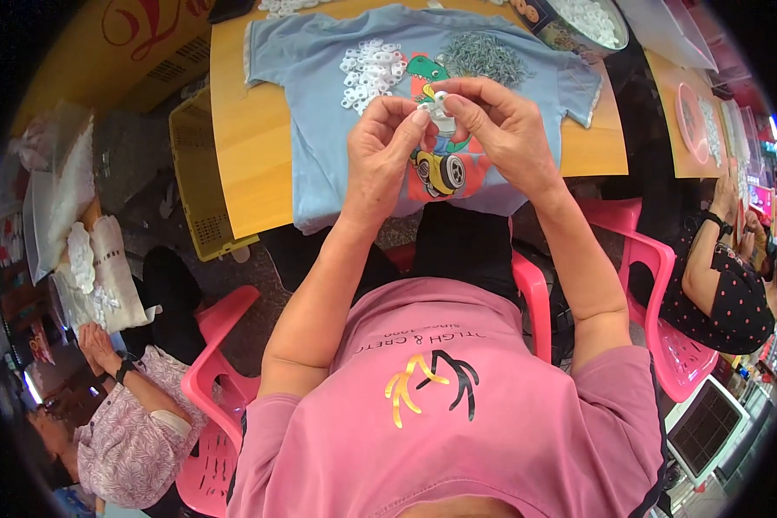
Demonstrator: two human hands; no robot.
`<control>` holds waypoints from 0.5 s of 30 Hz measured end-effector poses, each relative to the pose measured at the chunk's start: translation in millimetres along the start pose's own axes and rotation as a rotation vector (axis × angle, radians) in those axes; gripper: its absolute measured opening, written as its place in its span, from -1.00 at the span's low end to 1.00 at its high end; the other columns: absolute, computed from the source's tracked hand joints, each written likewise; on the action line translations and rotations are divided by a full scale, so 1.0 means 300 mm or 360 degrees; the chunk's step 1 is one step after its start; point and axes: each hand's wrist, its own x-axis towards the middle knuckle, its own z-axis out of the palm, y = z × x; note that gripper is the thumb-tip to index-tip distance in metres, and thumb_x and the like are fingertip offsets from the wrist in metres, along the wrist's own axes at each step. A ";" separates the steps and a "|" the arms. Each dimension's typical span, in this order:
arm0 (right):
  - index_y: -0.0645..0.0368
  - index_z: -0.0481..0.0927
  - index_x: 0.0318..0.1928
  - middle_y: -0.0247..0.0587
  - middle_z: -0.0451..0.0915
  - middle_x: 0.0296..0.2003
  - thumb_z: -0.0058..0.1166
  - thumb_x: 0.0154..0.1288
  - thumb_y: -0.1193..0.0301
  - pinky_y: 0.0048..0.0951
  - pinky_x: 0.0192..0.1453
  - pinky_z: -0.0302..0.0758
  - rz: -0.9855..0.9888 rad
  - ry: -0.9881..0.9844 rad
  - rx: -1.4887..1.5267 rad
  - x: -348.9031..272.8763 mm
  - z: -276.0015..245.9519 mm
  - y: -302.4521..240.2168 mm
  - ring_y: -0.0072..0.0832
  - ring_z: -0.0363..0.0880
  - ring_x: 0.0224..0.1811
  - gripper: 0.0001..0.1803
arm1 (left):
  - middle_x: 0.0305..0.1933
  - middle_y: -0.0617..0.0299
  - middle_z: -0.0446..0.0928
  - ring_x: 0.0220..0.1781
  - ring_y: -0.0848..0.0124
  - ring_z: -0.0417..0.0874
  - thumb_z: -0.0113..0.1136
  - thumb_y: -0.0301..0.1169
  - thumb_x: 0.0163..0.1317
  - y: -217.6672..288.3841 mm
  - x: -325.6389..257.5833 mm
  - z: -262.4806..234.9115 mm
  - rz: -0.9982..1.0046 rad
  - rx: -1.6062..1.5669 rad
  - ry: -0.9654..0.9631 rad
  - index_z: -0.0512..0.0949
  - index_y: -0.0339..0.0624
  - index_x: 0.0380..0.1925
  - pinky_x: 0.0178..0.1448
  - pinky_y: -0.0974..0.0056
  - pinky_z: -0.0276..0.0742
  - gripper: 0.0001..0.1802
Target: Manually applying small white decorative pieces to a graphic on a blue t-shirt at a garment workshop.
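While pinched between left hand, right hand, white plastic piece

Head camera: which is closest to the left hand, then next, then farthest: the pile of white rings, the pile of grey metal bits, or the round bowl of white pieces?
From the left hand:
1. Pile of white rings, just above it on the blue shirt.
2. Pile of grey metal bits, up and to the right on the shirt.
3. Round bowl of white pieces, at the table's far right corner.
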 end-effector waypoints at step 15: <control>0.34 0.58 0.02 -0.37 0.58 -0.32 0.07 0.40 0.46 -0.67 -0.33 0.48 -0.0103 0.0190 -0.0120 0.008 0.030 0.004 -0.73 0.47 -0.41 -0.74 | -0.30 0.16 0.57 -0.32 0.49 0.52 0.14 -0.46 0.34 0.004 0.004 0.011 -0.0016 0.0009 0.0108 0.46 -0.29 -0.20 -0.18 0.40 0.45 -0.87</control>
